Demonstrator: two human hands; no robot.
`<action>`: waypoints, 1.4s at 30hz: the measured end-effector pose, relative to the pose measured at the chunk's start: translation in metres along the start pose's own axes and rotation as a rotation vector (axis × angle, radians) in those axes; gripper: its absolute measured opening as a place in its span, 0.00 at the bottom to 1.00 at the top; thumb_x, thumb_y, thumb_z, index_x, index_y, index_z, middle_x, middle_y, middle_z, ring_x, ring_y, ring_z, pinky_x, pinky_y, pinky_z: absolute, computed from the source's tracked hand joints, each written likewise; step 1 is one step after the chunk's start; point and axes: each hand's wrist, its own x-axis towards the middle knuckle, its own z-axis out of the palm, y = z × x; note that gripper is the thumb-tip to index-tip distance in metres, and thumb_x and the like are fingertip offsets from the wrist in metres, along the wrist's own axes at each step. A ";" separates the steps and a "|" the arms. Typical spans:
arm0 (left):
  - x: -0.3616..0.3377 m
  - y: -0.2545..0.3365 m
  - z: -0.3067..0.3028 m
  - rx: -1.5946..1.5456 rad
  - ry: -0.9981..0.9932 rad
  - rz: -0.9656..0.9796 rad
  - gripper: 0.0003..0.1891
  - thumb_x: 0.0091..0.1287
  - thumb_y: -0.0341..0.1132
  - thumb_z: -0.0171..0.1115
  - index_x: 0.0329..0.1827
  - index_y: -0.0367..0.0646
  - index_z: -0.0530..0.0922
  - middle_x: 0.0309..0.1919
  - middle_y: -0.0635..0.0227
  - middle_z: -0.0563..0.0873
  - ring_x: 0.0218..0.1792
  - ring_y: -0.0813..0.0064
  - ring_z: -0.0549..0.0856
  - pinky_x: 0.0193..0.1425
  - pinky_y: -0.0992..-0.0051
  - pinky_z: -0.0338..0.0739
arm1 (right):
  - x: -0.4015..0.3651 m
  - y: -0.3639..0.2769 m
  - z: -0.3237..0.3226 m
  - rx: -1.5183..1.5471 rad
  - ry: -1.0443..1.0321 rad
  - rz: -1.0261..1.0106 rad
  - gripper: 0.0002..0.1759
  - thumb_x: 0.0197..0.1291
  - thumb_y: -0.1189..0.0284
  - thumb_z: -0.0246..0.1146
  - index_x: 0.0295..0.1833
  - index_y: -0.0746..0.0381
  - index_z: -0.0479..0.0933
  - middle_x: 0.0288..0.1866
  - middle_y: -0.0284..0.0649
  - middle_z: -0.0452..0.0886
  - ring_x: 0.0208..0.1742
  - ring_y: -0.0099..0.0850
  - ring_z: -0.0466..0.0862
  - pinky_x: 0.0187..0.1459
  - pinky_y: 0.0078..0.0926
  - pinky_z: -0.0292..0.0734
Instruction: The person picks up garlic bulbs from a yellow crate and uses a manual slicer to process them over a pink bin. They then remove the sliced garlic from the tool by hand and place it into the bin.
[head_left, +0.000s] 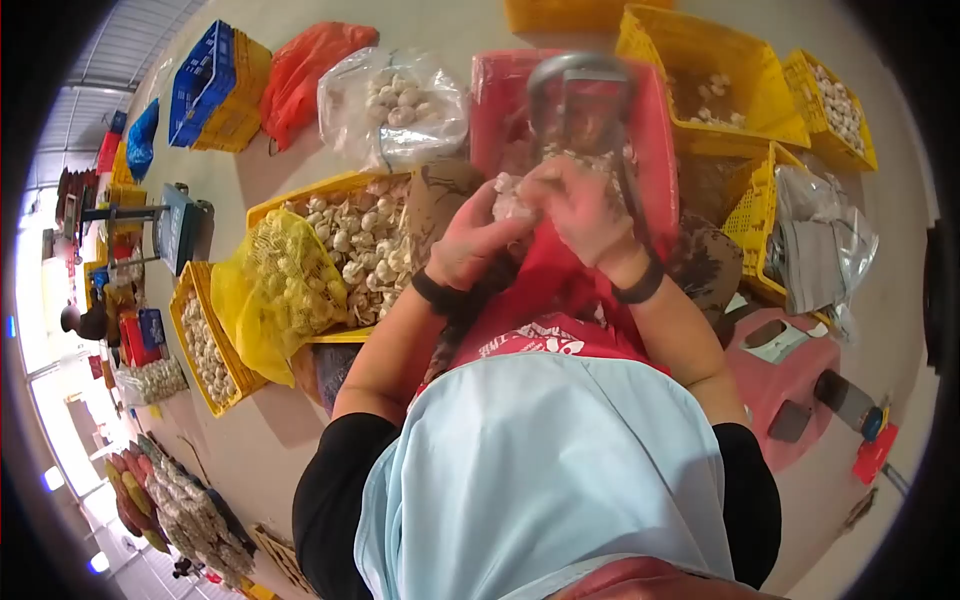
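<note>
- Your left hand point(478, 243) and right hand point(578, 208) meet in front of your chest, and both close on a garlic bulb point(511, 200) pinched between their fingers.
- The bulb sits above your lap, just in front of the near edge of the red crate point(655, 130); motion blur hides how each fingertip lies on it.
- You wear a black wristband point(437, 293) on each wrist.
- A grey metal frame point(578, 85), blurred, stands in the red crate just beyond your hands.
- To your left, a yellow crate point(300, 200) filled with garlic lies near your left forearm, and a yellow mesh bag point(285, 285) of garlic leans on its outer side.
- Beyond that crate lies a clear plastic bag point(400, 105) of garlic, with a red plastic bag point(310, 65) and a blue crate point(215, 85) farther left.
- To your right stand more yellow crates point(735, 65) holding some garlic, and a pink stool point(790, 375) sits beside your right elbow.
</note>
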 end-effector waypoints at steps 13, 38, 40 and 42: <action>0.046 -0.080 -0.011 -0.116 0.022 -0.300 0.16 0.70 0.43 0.50 0.38 0.40 0.78 0.29 0.65 0.82 0.23 0.78 0.75 0.23 0.81 0.65 | -0.070 0.075 -0.072 -0.678 0.092 0.208 0.23 0.64 0.76 0.54 0.64 0.68 0.60 0.55 0.54 0.78 0.55 0.50 0.79 0.54 0.45 0.74; 0.078 -0.055 -0.011 0.120 -0.115 -0.168 0.22 0.64 0.35 0.65 0.60 0.41 0.72 0.42 0.71 0.83 0.36 0.81 0.79 0.38 0.81 0.72 | -0.067 0.092 -0.062 -0.801 0.245 0.048 0.35 0.62 0.63 0.65 0.71 0.63 0.61 0.62 0.53 0.71 0.60 0.50 0.74 0.59 0.43 0.69; 0.068 -0.069 -0.015 -0.002 -0.083 -0.142 0.24 0.64 0.35 0.66 0.62 0.40 0.70 0.43 0.69 0.84 0.37 0.77 0.81 0.40 0.77 0.75 | -0.076 0.068 -0.051 -0.947 0.273 -0.151 0.39 0.59 0.59 0.67 0.72 0.60 0.61 0.70 0.49 0.64 0.66 0.48 0.69 0.65 0.41 0.65; 0.056 -0.079 -0.011 0.181 -0.075 0.062 0.24 0.63 0.34 0.67 0.60 0.39 0.70 0.41 0.64 0.84 0.38 0.68 0.83 0.40 0.71 0.77 | -0.073 0.057 -0.029 -0.692 0.178 -0.158 0.38 0.58 0.61 0.68 0.71 0.60 0.63 0.69 0.49 0.66 0.65 0.48 0.70 0.65 0.41 0.66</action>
